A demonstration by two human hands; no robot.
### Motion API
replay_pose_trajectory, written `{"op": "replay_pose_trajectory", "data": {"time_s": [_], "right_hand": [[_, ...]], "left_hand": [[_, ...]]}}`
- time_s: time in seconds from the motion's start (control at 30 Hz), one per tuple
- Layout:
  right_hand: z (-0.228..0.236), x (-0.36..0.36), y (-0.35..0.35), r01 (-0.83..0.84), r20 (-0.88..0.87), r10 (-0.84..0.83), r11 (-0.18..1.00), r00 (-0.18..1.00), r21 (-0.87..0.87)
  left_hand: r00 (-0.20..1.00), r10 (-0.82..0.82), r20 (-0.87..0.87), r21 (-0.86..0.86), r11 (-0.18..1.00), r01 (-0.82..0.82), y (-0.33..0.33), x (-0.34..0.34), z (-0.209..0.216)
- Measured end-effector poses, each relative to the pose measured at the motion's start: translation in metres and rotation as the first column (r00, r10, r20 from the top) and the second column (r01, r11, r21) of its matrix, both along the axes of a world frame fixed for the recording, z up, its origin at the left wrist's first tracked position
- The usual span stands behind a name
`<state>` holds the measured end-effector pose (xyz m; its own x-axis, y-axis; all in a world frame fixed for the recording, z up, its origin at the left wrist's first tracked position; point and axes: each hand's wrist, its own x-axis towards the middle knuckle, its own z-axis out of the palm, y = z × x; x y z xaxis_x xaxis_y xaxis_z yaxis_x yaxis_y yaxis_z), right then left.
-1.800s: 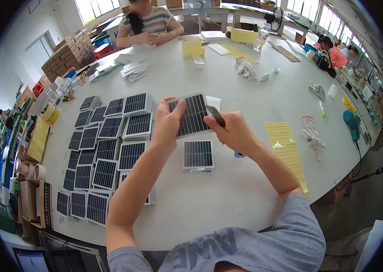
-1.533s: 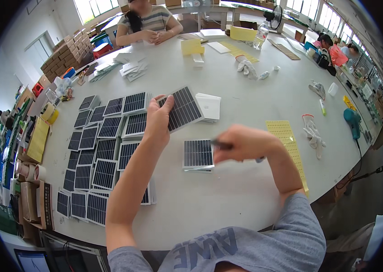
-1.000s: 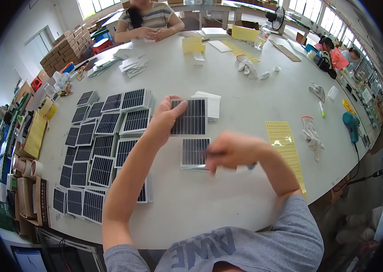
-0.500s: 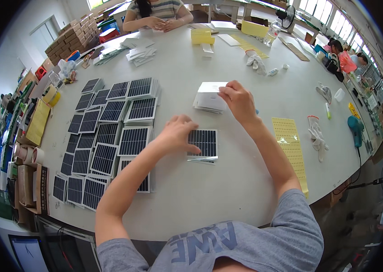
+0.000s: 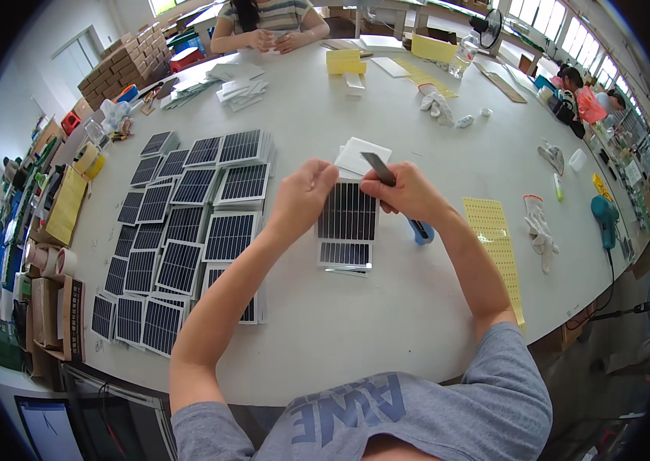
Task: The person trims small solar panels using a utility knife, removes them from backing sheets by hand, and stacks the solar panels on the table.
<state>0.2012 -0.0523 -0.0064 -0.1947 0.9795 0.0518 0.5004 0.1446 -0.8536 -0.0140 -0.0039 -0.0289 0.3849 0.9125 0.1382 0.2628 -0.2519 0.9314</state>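
A small solar panel (image 5: 346, 215), dark face up, is held by its upper corners between my hands. My left hand (image 5: 304, 194) is closed on its left corner. My right hand (image 5: 411, 192) pinches the right corner and also grips a utility knife; its dark end (image 5: 378, 167) points up past the fingers and its blue handle (image 5: 421, 232) shows below the palm. Under the held panel's lower edge lies a short pile of panels (image 5: 344, 254), partly covered. Just beyond my hands is a stack of white-backed pieces (image 5: 365, 153), the top ones askew.
Rows of stacked solar panels (image 5: 186, 227) fill the table's left side. To the right lie a yellow dotted sheet (image 5: 492, 250), a work glove (image 5: 538, 230) and a teal heat gun (image 5: 605, 221). Across the table a person (image 5: 271, 31) handles something beside scattered white pieces (image 5: 240, 86).
The right hand has come nearer from the white stack, and a panel now shows face up between both hands. My left hand has moved up off the short pile and closed. The knife has come into view.
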Motion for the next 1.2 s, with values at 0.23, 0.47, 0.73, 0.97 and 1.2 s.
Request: {"op": "replay_pose_trajectory", "data": {"time_s": [0.23,0.47,0.73,0.97,1.2], "right_hand": [[0.006,0.009,0.001,0.163,-0.273,-0.158,0.987,0.949,-0.006],[-0.035,0.027,0.038,0.246,0.097,-0.461,0.626,0.882,0.740],[-0.038,0.024,0.026,0.013,0.365,-0.285,0.803,0.886,0.596],[-0.006,-0.002,-0.001,-0.164,0.408,0.088,0.974,0.909,0.155],[-0.035,0.024,0.032,0.097,0.326,-0.468,0.678,0.821,0.729]], "left_hand": [[0.896,0.057,-0.441,0.335,0.936,0.106,-0.032,-0.003,0.026],[0.700,-0.154,-0.697,0.160,0.919,0.362,-0.011,-0.037,-0.020],[0.761,-0.153,-0.630,0.162,0.933,0.321,-0.017,-0.033,-0.018],[0.792,-0.143,-0.593,0.171,0.939,0.298,-0.007,-0.031,-0.011],[0.517,-0.192,-0.834,0.095,0.874,0.477,-0.023,-0.036,-0.018]]}}
